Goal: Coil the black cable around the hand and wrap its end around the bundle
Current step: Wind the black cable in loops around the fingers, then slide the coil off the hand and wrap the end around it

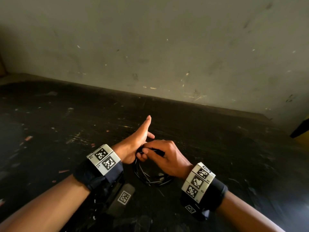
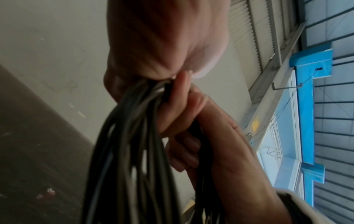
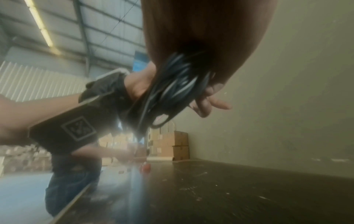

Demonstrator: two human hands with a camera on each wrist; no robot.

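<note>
The black cable (image 1: 150, 179) hangs as a bundle of several loops just above the dark table, between my two wrists. My left hand (image 1: 133, 144) holds the top of the bundle in its palm, thumb and one finger stretched forward, lower fingers curled on the strands. My right hand (image 1: 167, 158) sits right against it and pinches a black end piece of the cable at the top of the bundle. In the left wrist view the strands (image 2: 130, 151) fan down from my left palm (image 2: 153, 37), with right-hand fingers (image 2: 180, 115) alongside. The right wrist view shows the blurred loops (image 3: 172, 87) across the left hand (image 3: 210, 103).
A dark, scratched table (image 1: 66, 123) runs up to a grey wall (image 1: 167, 47). A yellow and black object (image 1: 301, 129) pokes in at the right edge. Cardboard boxes (image 3: 172, 144) stand beyond the table's far end, and a small red object (image 3: 145, 166) lies on the table.
</note>
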